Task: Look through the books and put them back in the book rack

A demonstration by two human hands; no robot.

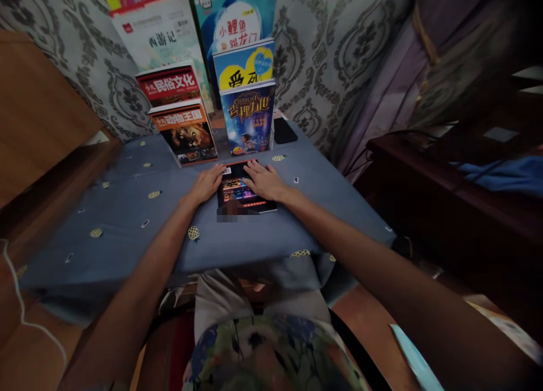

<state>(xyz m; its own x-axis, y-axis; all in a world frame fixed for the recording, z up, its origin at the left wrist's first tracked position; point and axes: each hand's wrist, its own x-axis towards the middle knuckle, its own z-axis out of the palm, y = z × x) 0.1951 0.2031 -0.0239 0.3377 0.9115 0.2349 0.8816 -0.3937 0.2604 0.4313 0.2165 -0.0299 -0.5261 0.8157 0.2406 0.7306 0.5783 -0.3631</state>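
Note:
A dark book point(241, 194) with rows of small coloured pictures lies flat on the table in front of me. A small white patch shows at its upper left, and a blurred patch covers part of its near edge. My left hand point(207, 183) rests at the book's left edge, fingers stretched toward its far left corner. Across the upper right of the cover lies my right hand point(263, 180), palm down with its fingers spread. Neither hand is wrapped round anything.
Beyond the book stand two stepped rows of upright books, with a lion-covered book point(190, 135) front left and a blue book point(251, 118) front right. A black phone-like slab point(285, 130) lies behind. The blue tablecloth point(127, 210) has pineapple prints. A patterned curtain hangs behind.

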